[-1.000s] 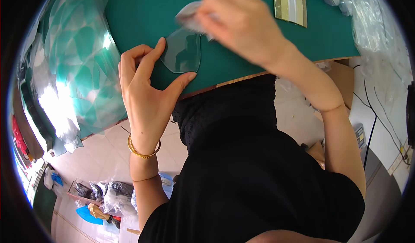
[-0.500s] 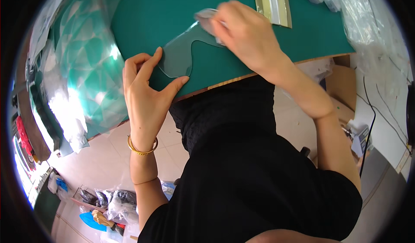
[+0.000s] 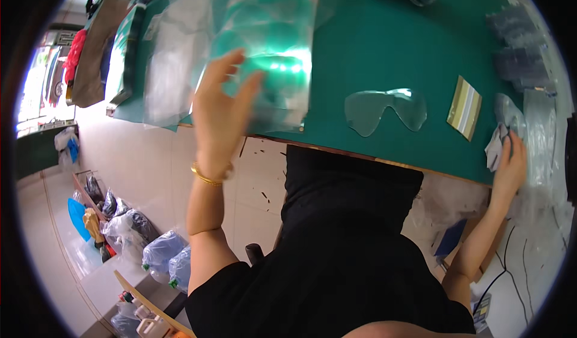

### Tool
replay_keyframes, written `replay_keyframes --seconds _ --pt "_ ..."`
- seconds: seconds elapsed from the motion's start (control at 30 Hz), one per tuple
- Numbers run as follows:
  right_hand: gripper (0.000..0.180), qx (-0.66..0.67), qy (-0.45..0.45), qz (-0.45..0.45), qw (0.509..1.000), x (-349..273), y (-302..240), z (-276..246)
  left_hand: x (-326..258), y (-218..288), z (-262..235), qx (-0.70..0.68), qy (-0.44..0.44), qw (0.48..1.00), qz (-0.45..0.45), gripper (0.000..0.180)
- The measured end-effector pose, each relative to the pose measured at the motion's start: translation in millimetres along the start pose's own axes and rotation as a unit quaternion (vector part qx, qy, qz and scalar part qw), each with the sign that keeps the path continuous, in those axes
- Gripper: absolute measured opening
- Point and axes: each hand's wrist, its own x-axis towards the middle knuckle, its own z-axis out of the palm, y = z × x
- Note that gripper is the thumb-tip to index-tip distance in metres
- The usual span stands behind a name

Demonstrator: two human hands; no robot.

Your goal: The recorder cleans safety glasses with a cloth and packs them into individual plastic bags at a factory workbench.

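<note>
A clear goggle-shaped lens (image 3: 384, 109) lies flat on the green table (image 3: 384, 43), with neither hand on it. My left hand (image 3: 219, 106) is raised with spread fingers at the near edge of a stack of clear plastic sheets (image 3: 267, 43); it is blurred and holds nothing. My right hand (image 3: 509, 156) rests at the table's right edge on a crumpled white cloth (image 3: 496, 146), next to a pile of clear film (image 3: 541, 140).
A small striped gold card (image 3: 464, 108) lies right of the lens. More clear sheets (image 3: 171, 55) lie at the left, and stacks of clear parts (image 3: 517, 43) at the far right. Bags and bins (image 3: 129, 230) stand on the floor to the left.
Both hands have left the lens, which now lies alone on the table. My left hand swung left to the plastic sheets; my right hand carried the cloth to the right edge.
</note>
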Motion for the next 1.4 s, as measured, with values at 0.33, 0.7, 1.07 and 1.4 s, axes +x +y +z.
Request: replay_keyframes --seconds 0.33,0.7,1.07,1.4 --pt "0.018 0.368 -0.135 -0.203 0.897 68.6 -218.3 -19.6 52.9 -127.4 -85.4 -0.1 -0.272 0.925 -0.245 0.038" --pt "0.03 0.56 -0.24 -0.336 0.718 32.3 -398.5 9.1 3.4 -84.1 -71.9 -0.513 -0.153 0.802 -0.265 0.014" --pt "0.024 0.587 -0.33 -0.301 0.675 54.5 -396.2 18.5 -21.1 -69.7 -47.2 -0.484 -0.066 0.847 -0.211 0.012" --pt "0.025 0.617 -0.194 -0.077 0.759 110.9 -308.8 23.3 -39.8 -77.5 -47.9 -0.08 0.086 0.945 -0.304 0.023"
